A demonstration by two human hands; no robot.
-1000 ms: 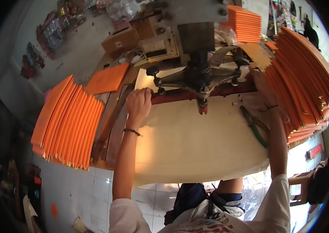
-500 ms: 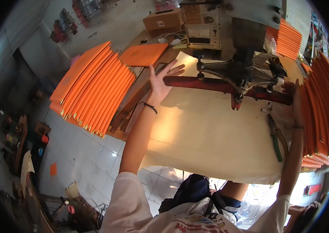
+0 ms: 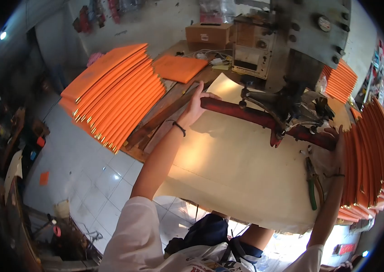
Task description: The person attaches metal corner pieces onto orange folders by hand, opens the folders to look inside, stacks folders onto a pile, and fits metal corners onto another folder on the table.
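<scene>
Bar [image 3: 242,112]: dark red, ran beneath the bracket [image 3: 267,102]. Left hand [image 3: 195,109]: stood open at the bar's left end, thumb raised, fingers extended. Right hand [image 3: 340,141]: was at its right end; finger closure could not be told. Pliers [image 3: 311,176]: lay nearside of it.

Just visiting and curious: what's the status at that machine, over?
Left hand at one end of the red bar, right hand at the other. Bar under black bracket. Possible obstacle: pliers beside right forearm.
</scene>
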